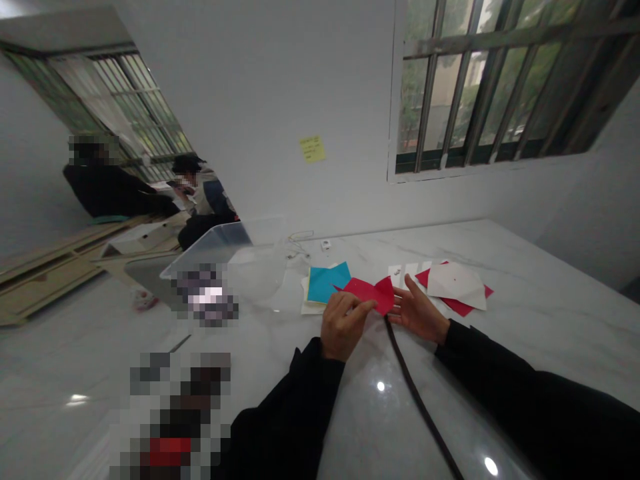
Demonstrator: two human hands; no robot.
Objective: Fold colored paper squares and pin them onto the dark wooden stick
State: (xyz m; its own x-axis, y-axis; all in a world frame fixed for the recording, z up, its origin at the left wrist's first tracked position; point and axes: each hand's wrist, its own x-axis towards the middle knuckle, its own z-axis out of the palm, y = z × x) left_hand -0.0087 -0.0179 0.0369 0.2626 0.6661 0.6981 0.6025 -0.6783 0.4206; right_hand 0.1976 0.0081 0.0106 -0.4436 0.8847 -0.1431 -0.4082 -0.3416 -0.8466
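My left hand [344, 325] pinches the lower left edge of a folded piece of red paper [369, 295], with thumb and fingers closed on it. The paper is creased, and a pointed flap rises at its right end. My right hand [419, 311] is at that right end, fingers stretched out with the tips at the paper's edge and the thumb raised apart. Just behind the left hand, partly covered by the red paper, lies a stack of blue paper [325, 283] over pale sheets.
White paper [455, 283] on red paper [457, 307] lies at the right of the marbled table [540, 287]. A dark cord [415, 393] runs towards me. At left stands a clear plastic bin [193, 252]. Two people sit farther back. A yellow note [313, 149] is on the wall.
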